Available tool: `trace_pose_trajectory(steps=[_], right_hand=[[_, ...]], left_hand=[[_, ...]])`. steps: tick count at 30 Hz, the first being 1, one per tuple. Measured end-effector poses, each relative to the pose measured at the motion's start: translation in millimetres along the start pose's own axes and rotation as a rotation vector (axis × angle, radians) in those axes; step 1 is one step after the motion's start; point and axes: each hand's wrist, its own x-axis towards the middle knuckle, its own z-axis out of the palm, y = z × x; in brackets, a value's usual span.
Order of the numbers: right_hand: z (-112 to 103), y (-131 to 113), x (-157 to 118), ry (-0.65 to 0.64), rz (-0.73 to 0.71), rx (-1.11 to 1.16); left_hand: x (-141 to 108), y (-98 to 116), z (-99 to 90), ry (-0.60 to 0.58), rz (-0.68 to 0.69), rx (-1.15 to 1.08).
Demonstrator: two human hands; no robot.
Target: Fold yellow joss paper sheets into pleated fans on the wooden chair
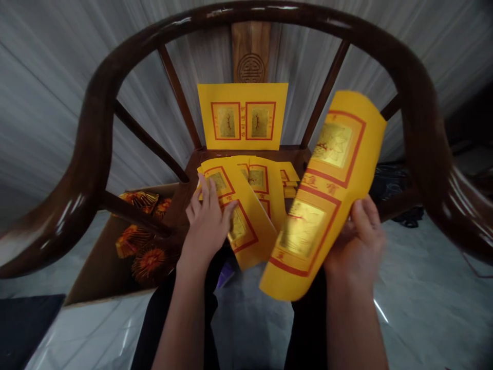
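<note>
My right hand (360, 231) grips the edge of a curved yellow sheet (327, 190) with red frames and gold foil squares, thumb on its front. My left hand (208, 216) rests on a similar yellow sheet (252, 226) on the chair seat, its fingers spread over the sheet's left edge. Beneath and beside that one, more yellow sheets (269, 185) overlap in a fan. Another yellow sheet (243, 92) stands upright against the chair's back.
A dark wooden chair (269, 11) curves around the work, with armrests on both sides. On the floor at left, a cardboard box (90, 267) holds several folded red-and-gold paper pieces (149, 263). Black bags (389, 180) lie behind the right armrest.
</note>
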Motion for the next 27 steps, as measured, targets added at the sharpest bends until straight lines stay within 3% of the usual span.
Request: trace_pose_trajectory(steps=[3, 5, 8, 12, 19, 23, 27], right_hand=[[12.4, 6.7, -16.6, -0.036, -0.023, -0.089], [21.3, 12.7, -29.1, -0.107, 0.021, -0.128], [31.3, 16.7, -43.4, -0.133, 0.096, -0.114], [35.9, 10.8, -50.0, -0.13, 0.203, -0.082], [34.2, 4.9, -51.5, -0.334, 0.292, -0.08], [33.6, 3.7, -51.1, -0.362, 0.417, -0.061], [32.5, 4.6, -49.0, -0.385, 0.511, -0.02]], left_hand=[[-11.4, 25.6, -15.4, 0.043, 0.021, -0.241], [-21.9, 46.0, -17.4, -0.078, 0.041, -0.404], [-33.9, 65.6, -10.4, -0.194, 0.063, -0.389], [-34.5, 63.1, -3.8, -0.242, 0.123, -0.335], [-24.0, 53.6, -10.5, -0.35, 0.278, -0.42], [-25.4, 55.5, -9.9, -0.375, 0.221, -0.512], [-26.9, 55.0, -4.5, -0.324, 0.186, -0.561]])
